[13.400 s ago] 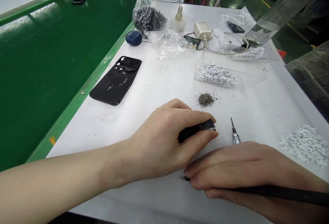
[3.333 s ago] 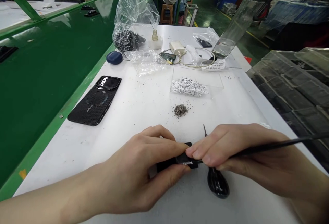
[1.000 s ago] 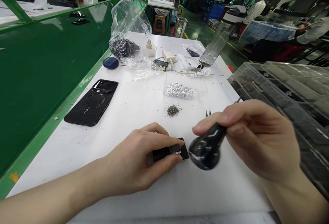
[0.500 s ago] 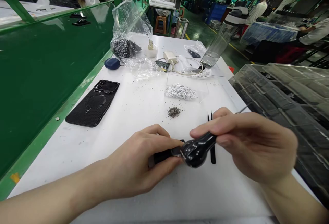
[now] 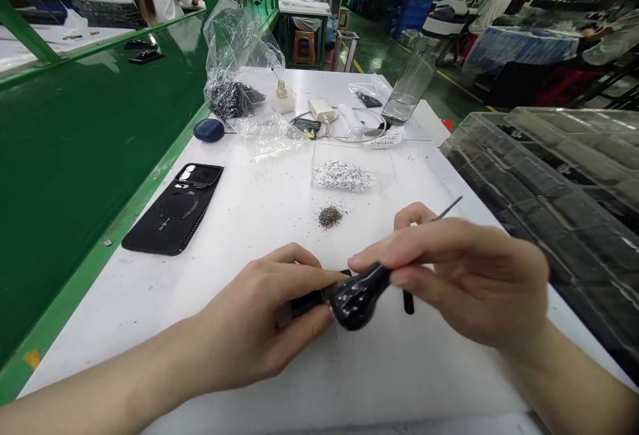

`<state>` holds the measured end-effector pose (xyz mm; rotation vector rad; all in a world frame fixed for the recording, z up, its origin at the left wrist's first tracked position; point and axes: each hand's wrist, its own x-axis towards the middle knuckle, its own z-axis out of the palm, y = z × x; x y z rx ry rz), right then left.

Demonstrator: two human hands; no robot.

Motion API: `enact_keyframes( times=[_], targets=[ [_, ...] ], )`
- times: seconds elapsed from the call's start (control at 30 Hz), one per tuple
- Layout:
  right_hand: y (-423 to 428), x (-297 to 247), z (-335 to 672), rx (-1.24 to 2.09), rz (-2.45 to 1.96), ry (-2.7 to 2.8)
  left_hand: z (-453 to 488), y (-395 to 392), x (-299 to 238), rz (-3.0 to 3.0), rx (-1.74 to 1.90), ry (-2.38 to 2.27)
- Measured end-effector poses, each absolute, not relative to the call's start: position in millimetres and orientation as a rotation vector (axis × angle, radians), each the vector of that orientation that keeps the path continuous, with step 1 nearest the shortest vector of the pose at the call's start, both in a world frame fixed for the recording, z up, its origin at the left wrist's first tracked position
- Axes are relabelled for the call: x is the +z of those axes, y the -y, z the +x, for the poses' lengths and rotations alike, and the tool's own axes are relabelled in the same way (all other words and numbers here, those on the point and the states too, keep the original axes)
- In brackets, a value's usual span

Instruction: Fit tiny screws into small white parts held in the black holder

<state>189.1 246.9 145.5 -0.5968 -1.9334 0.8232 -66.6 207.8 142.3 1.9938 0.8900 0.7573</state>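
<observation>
My left hand (image 5: 269, 308) is closed on a small black part (image 5: 307, 303), mostly hidden by the fingers. My right hand (image 5: 474, 275) grips a screwdriver-like tool with a glossy black bulb-shaped handle (image 5: 355, 300) and a thin metal shaft (image 5: 452, 205) sticking out at the upper right. The rounded handle end is at the black part, seemingly touching it. Black tweezers (image 5: 409, 302) lie on the table, partly covered by my right hand. Beyond the hands is a small pile of tiny dark screws or similar pieces (image 5: 330, 216).
A black phone case (image 5: 172, 212) lies left. Farther back are a clear bag of silvery-white bits (image 5: 344, 175), a white adapter (image 5: 322, 109), a small bottle (image 5: 281, 89) and a water bottle (image 5: 409, 86). Clear compartment boxes (image 5: 539, 175) stand right; a green partition (image 5: 94, 149) borders the left.
Both hands keep their grips. My right hand, with the bulb-handled tool, has shifted slightly left and now covers more of the tweezers. The camera view has moved a little.
</observation>
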Motion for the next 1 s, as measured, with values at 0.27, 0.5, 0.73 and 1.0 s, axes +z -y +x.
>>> enact_keyframes(
  times=[0.27, 0.5, 0.73, 1.0],
  targets=[
    [-247, 146, 188, 0.777, -0.556, 1.97, -67, -208, 143, 2.033, 0.765, -0.912],
    [-251, 156, 201, 0.847, -0.737, 1.692, -67, -205, 135, 2.178, 0.861, -0.942],
    [-272, 161, 214, 1.014, -0.886, 2.365, -69, -205, 131, 2.377, 1.135, -0.874],
    [-280, 157, 213, 0.949, -1.002, 2.45, -74, -202, 153, 2.649, 1.229, -0.836]
  ],
)
